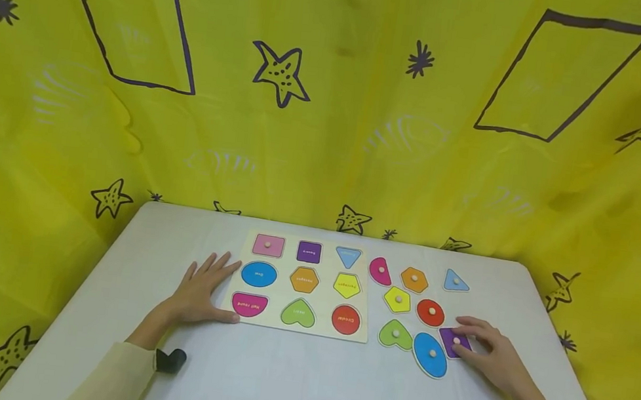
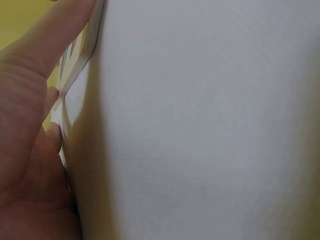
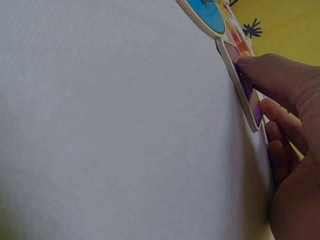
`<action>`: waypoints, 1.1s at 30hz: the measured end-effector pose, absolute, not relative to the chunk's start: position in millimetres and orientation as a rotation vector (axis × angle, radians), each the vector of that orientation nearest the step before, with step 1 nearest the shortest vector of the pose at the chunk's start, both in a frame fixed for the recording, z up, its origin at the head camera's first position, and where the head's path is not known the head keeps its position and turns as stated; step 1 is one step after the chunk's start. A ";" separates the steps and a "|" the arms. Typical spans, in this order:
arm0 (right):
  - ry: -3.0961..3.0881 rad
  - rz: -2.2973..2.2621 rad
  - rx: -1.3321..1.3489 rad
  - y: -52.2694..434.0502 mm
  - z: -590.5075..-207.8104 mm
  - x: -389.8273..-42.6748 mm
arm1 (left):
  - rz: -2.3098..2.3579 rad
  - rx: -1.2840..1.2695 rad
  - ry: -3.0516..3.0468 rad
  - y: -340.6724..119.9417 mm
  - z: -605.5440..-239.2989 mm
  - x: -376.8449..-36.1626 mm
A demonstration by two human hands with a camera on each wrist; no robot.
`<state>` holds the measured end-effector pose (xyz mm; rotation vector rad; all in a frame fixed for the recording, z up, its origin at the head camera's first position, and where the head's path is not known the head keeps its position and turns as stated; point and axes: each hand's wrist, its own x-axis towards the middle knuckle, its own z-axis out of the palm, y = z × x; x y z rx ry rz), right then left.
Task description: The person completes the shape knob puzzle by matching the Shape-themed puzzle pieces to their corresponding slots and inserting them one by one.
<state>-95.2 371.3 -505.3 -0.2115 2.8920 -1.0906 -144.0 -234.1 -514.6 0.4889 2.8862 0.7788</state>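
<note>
Backdrop: yellow star-printed cloth (image 1: 328,128) is hung on three sides of the white table (image 1: 300,382).
Open room: bare tabletop is seen before the puzzle board (image 1: 302,284) and the loose pieces.
Left hand (image 1: 200,292): laid flat with fingers spread and straight, touching the board's left edge.
Right hand (image 1: 493,355): curled fingertips are set on the purple square piece (image 1: 455,341), just beside the blue oval piece (image 1: 430,354), near the table's right edge.
Hidden: board lettering cannot be read; both forearms are cut off at the frame's bottom.
</note>
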 end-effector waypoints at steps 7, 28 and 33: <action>2.853 -1.128 -0.204 375.5 -506.3 -92.7 | 0.816 0.494 2.880 -233.7 -511.4 -141.1; 2.895 -1.102 -0.220 377.6 -508.6 -96.4 | 0.770 0.478 2.879 -235.1 -508.2 -142.0; 2.915 -1.090 -0.195 377.5 -511.5 -95.0 | 0.787 0.477 2.869 -234.8 -509.0 -142.4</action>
